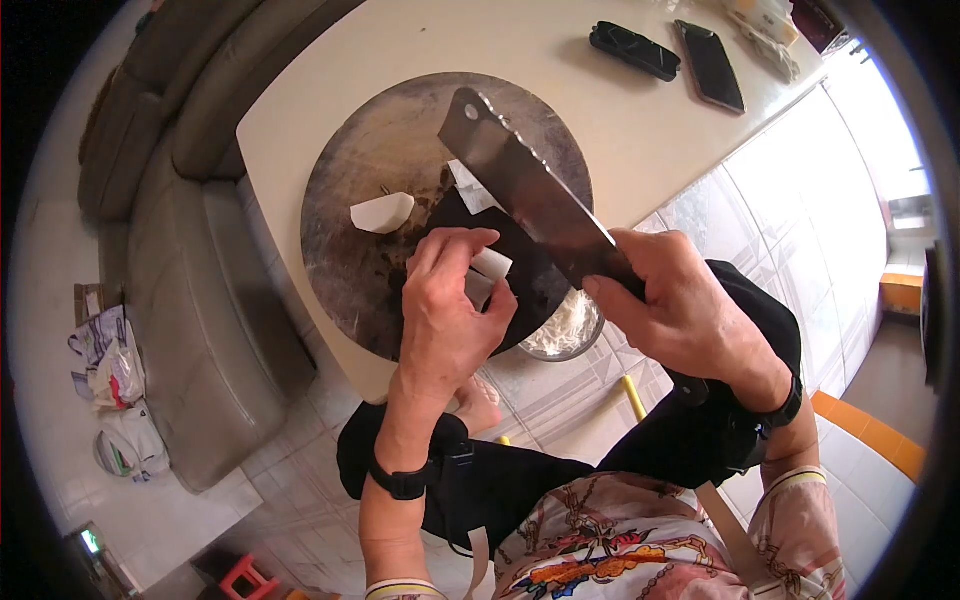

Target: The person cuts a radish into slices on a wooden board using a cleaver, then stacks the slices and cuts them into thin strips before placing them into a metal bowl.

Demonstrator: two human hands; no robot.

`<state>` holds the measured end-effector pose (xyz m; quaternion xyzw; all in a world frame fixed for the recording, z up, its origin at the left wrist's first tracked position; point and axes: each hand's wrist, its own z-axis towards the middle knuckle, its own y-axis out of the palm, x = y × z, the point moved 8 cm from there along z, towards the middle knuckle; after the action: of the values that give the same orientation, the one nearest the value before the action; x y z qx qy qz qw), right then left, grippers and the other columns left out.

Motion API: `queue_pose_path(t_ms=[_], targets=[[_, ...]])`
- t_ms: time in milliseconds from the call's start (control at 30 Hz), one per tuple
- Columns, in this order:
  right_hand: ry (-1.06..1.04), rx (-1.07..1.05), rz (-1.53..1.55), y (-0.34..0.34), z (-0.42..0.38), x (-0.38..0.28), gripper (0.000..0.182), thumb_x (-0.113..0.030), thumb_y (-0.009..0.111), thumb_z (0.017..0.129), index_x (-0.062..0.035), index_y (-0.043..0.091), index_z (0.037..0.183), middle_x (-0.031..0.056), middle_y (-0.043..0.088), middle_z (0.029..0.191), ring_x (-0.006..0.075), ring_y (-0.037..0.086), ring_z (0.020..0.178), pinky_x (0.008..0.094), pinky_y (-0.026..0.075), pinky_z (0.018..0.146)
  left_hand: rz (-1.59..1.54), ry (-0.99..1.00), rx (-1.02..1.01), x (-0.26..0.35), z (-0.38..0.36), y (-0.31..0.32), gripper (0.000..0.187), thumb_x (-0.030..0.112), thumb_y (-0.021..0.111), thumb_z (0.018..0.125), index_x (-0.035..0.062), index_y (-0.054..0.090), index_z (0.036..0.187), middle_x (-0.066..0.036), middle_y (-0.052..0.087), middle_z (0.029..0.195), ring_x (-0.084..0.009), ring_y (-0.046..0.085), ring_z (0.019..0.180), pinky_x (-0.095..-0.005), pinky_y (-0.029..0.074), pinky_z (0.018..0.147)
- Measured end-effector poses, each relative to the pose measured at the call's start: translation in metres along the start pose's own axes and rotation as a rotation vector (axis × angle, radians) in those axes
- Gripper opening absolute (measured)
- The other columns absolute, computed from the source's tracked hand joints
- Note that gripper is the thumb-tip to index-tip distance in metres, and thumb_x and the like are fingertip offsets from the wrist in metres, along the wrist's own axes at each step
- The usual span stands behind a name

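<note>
My right hand (675,300) is wrapped round the handle of a cleaver (530,190), whose broad blade is raised over the round wooden chopping board (340,150). My left hand (445,290) curls over the board with thumb and fingers bent round a white radish piece (490,264). Beyond the fingertips, partly behind the blade, lies a white slice (472,188). Another chunk of white radish (383,213) rests on the left of the board. Below the board's right edge, a bowl of white shreds (565,325) is partly hidden by the blade's shadow and my right hand.
The board stands on a cream table (290,110). At the far side are a black case (635,50), a phone (711,65) and a plastic packet (765,25). A grey sofa (205,300) runs along the left, with bags (115,370) on the floor beyond.
</note>
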<state>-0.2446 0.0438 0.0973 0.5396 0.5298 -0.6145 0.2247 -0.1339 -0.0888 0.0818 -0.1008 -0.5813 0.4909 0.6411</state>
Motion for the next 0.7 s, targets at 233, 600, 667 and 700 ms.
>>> queue_pose_path(t_ms=[233, 600, 667, 700], targets=[[-0.17, 0.007, -0.181, 0.003, -0.005, -0.017, 0.01, -0.002, 0.059, 0.08, 0.0067, 0.056, 0.083, 0.0168, 0.048, 0.054, 0.0321, 0.05, 0.05, 0.0385, 0.04, 0.049, 0.012, -0.02, 0.02, 0.001, -0.004, -0.001, 0.037, -0.001, 0.069, 0.066, 0.0007, 0.063, 0.103, -0.013, 0.061, 0.094, -0.026, 0.061, 0.086, -0.0345, 0.051, 0.076], [-0.341, -0.16, -0.55, 0.022, -0.031, -0.039, 0.018, 0.002, 0.058, 0.065, 0.0075, 0.049, 0.08, 0.0169, 0.055, 0.064, 0.0334, 0.059, 0.056, 0.0387, 0.045, 0.048, 0.203, 0.326, 0.072, 0.024, -0.031, 0.001, 0.018, -0.004, 0.069, 0.071, -0.0043, 0.067, 0.088, -0.016, 0.063, 0.091, -0.0355, 0.06, 0.088, -0.0424, 0.05, 0.078], [-0.342, -0.168, -0.584, 0.024, -0.033, -0.04, 0.018, 0.002, 0.057, 0.065, 0.0079, 0.049, 0.079, 0.017, 0.055, 0.063, 0.0328, 0.06, 0.055, 0.0384, 0.046, 0.048, 0.181, 0.301, 0.046, 0.02, -0.032, 0.002, 0.018, -0.004, 0.068, 0.07, -0.0045, 0.067, 0.088, -0.016, 0.062, 0.089, -0.0363, 0.059, 0.083, -0.0423, 0.05, 0.075], [-0.346, -0.178, -0.618, 0.026, -0.033, -0.04, 0.017, 0.002, 0.057, 0.064, 0.0082, 0.048, 0.078, 0.0172, 0.055, 0.062, 0.0322, 0.06, 0.055, 0.0381, 0.046, 0.047, 0.182, 0.301, 0.045, 0.019, -0.032, 0.003, 0.018, -0.004, 0.068, 0.07, -0.0045, 0.067, 0.088, -0.016, 0.062, 0.089, -0.0363, 0.059, 0.083, -0.0423, 0.05, 0.075]])
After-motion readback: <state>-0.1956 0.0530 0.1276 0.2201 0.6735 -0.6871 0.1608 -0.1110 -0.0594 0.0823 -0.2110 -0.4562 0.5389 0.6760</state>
